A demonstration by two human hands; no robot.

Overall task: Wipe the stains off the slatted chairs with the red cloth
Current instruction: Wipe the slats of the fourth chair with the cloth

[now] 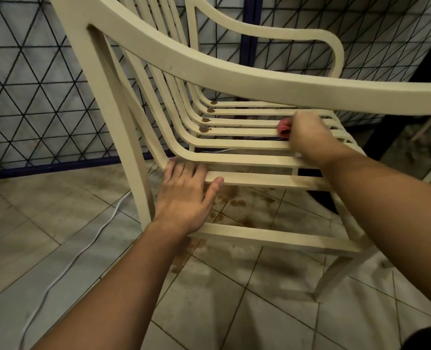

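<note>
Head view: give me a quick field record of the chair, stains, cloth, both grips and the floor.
chair: cream, slatted, with armrests, seen from its side
stains: brown blotches at the bend of four seat slats, not yet wiped
red cloth: bunched on the seat slats, apart from the stains
right grip: holds the red cloth against the slats
left grip: rests on the near seat rail, holds nothing
floor: tiled; brown spots under the seat; white cable on the left

The chair [234, 79] is cream with brown stains [204, 128], the cloth [284, 127] red, the floor tiles [45, 223] probably grey.
</note>
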